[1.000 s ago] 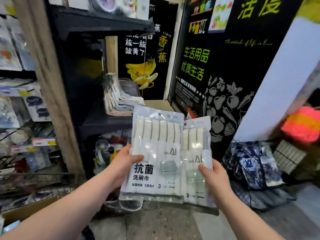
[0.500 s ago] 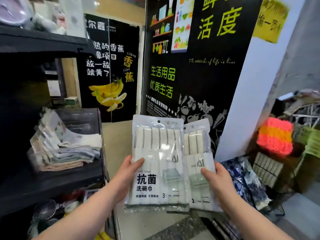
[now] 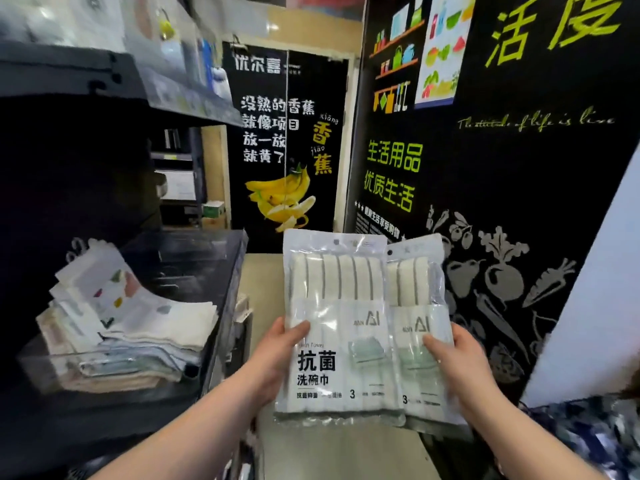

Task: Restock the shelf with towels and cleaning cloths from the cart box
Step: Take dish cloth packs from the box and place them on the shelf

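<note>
Both hands hold packaged dishcloths upright at chest height: the left hand (image 3: 277,355) pinches the front dishcloth pack (image 3: 337,323) by its edge, thumb over the glossy film, and the right hand (image 3: 457,362) pinches the rear dishcloth pack (image 3: 420,320) tucked partly behind it. To the left of the left hand sits the dark shelf (image 3: 194,265), carrying a clear bin (image 3: 104,365) of soft folded cloths. The slick flat sleeves could slide apart, so I would square them together and lay them flat beside the bin.
</note>
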The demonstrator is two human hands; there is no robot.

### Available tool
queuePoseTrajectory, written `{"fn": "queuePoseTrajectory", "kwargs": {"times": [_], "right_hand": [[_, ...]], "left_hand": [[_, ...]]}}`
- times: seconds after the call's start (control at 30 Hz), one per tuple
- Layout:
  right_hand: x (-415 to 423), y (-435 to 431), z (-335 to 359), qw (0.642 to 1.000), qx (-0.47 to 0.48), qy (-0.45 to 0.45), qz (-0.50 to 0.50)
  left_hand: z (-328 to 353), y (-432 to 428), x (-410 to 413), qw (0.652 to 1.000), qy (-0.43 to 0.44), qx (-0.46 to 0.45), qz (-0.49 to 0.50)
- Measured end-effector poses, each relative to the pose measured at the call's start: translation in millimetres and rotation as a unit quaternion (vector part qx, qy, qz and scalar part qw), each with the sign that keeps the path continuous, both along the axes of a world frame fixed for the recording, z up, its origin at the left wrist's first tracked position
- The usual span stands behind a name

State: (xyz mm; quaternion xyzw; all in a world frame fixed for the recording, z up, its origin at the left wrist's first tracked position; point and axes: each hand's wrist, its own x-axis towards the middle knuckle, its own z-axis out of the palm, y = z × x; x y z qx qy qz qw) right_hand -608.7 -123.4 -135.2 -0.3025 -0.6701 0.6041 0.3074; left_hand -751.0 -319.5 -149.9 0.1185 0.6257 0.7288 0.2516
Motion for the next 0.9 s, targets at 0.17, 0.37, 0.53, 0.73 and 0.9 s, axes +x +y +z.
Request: {"fn": "queuePoseTrajectory", "kwargs": {"times": [0.17, 0.37, 0.53, 0.73, 0.9], "right_hand": [[-69.1, 66.0, 19.0, 0.997, 0.033, -0.001, 0.076], [-142.9, 133.9, 37.3, 0.984, 0.062, -0.007, 0.167], [-204.9, 145.6, 31.6, 0.971, 0.03, 0.007, 0.237], [-285.3, 139.9, 23.9, 0.949, 0.014, 0.003, 0.314], [-358.2, 146.5, 24.9, 0.932, 0.046, 0.018, 0.36]], "left_hand": [[8.6, 48.1, -44.8, 0.997, 0.012, 0.01, 0.073], [20.5, 99.2, -76.4, 0.986, 0.015, 0.048, 0.156], [22.7, 102.7, -101.7, 0.973, 0.011, 0.033, 0.23], [37.7, 78.4, -156.5, 0.949, 0.017, 0.064, 0.308], [60.9, 39.1, -234.4, 0.924, 0.064, 0.045, 0.373]]}}
